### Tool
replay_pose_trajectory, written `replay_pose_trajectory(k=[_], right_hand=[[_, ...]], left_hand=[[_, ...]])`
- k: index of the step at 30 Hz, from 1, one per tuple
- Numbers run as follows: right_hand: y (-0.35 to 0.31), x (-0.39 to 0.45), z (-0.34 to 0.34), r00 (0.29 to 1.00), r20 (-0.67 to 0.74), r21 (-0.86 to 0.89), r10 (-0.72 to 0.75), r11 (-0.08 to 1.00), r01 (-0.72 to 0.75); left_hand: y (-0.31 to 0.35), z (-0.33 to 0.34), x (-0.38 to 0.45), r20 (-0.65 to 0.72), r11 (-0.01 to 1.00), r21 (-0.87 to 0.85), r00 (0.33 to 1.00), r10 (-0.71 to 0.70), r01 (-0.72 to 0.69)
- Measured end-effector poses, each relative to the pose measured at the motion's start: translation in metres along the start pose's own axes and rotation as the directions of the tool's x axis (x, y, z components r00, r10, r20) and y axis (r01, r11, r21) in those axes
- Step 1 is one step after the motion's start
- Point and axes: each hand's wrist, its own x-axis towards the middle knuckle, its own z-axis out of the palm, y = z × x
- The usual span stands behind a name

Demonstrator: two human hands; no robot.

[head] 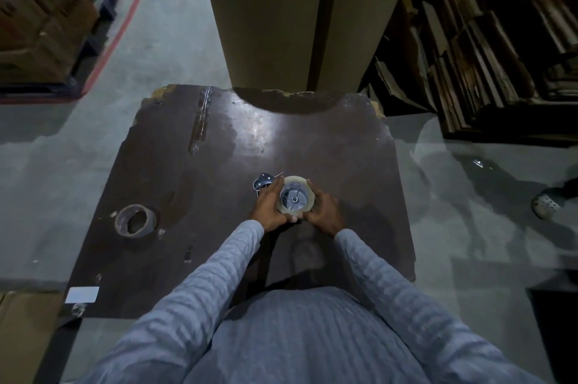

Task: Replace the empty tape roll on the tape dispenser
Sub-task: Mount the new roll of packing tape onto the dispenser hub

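A clear tape roll (296, 195) on a grey dispenser hub (293, 197) is clamped between the left hand (268, 208) and right hand (323, 211); an empty brown cardboard core (135, 220) apparently lies on the dark table (219, 149).

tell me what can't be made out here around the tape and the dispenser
- Tape dispenser, head view: only a dark end shows; the left hand and the tape roll cover the rest.
- Near rim of the tape roll: hidden by both hands; right hand.
- Whether the roll is fully seated on its hub: too small to tell.
- Empty core: any label too dim.
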Motion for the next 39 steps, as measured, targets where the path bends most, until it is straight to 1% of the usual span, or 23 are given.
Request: replay_pose_trajectory(k=[4, 7, 10, 14, 16, 18, 21, 23, 24, 26, 30, 31, 34, 35, 37, 39], right_hand=[[0.001, 0.005, 0.000, 1.000, 0.002, -0.029, -0.006, 1.000, 0.006], [0.001, 0.009, 0.001, 1.000, 0.028, -0.087, 0.006, 0.996, -0.004], [0.001, 0.013, 0.000, 0.999, 0.044, -0.104, 0.026, 0.994, -0.021], [0.004, 0.012, 0.000, 0.996, 0.064, -0.048, 0.061, 0.997, -0.058], [0.006, 0.012, 0.001, 0.994, 0.070, -0.022, 0.081, 0.997, -0.080], [0.007, 0.012, 0.003, 0.994, 0.048, -0.024, 0.099, 0.995, -0.098], [0.006, 0.013, 0.005, 0.993, 0.026, -0.052, 0.118, 0.992, -0.116], [0.005, 0.011, 0.007, 0.993, 0.025, -0.049, 0.111, 0.993, -0.110], [0.005, 0.009, 0.007, 0.994, 0.021, -0.021, 0.110, 0.994, -0.109], [0.005, 0.005, 0.009, 0.994, 0.004, 0.021, 0.110, 0.994, -0.110], [0.002, 0.003, 0.011, 0.993, -0.045, -0.025, 0.110, 0.994, -0.111], [0.001, 0.003, 0.010, 0.994, -0.043, -0.045, 0.101, 0.994, -0.103], [-0.003, 0.007, 0.007, 0.994, -0.053, -0.095, 0.091, 0.991, -0.095], [-0.004, 0.010, 0.005, 0.995, -0.051, -0.101, 0.084, 0.991, -0.089], [-0.005, 0.015, 0.001, 0.998, 0.004, -0.121, 0.064, 0.991, -0.063], [-0.007, 0.021, -0.004, 0.992, 0.113, -0.153, 0.047, 0.988, -0.030]], left_hand=[[-0.001, 0.001, 0.002, -0.005, 1.000, -0.007, 1.000, -0.010, 0.010], [0.001, -0.001, 0.006, 0.015, 0.998, 0.057, 1.000, -0.007, 0.006], [0.003, -0.003, 0.011, 0.052, 0.993, 0.114, 0.999, -0.010, 0.004], [0.004, 0.000, 0.017, 0.077, 0.984, 0.176, 0.996, -0.043, 0.028], [0.003, 0.002, 0.019, 0.073, 0.982, 0.181, 0.995, -0.071, 0.057], [0.002, 0.002, 0.020, 0.070, 0.982, 0.176, 0.994, -0.085, 0.072], [-0.001, 0.002, 0.020, 0.110, 0.980, 0.176, 0.988, -0.109, 0.089], [-0.002, 0.004, 0.019, 0.090, 0.984, 0.138, 0.988, -0.124, 0.111], [-0.003, 0.005, 0.019, 0.080, 0.985, 0.129, 0.989, -0.125, 0.114], [-0.006, 0.004, 0.019, 0.098, 0.983, 0.158, 0.989, -0.108, 0.091], [-0.005, -0.003, 0.021, 0.148, 0.973, 0.220, 0.984, -0.102, 0.068], [-0.004, -0.004, 0.020, 0.144, 0.975, 0.213, 0.984, -0.100, 0.068], [-0.005, -0.005, 0.016, 0.075, 0.981, 0.176, 0.992, -0.098, 0.083], [-0.006, -0.005, 0.016, 0.078, 0.982, 0.171, 0.992, -0.097, 0.083], [-0.007, -0.005, 0.017, 0.116, 0.980, 0.188, 0.990, -0.086, 0.063], [-0.006, -0.005, 0.019, 0.162, 0.972, 0.233, 0.985, -0.066, 0.026]])
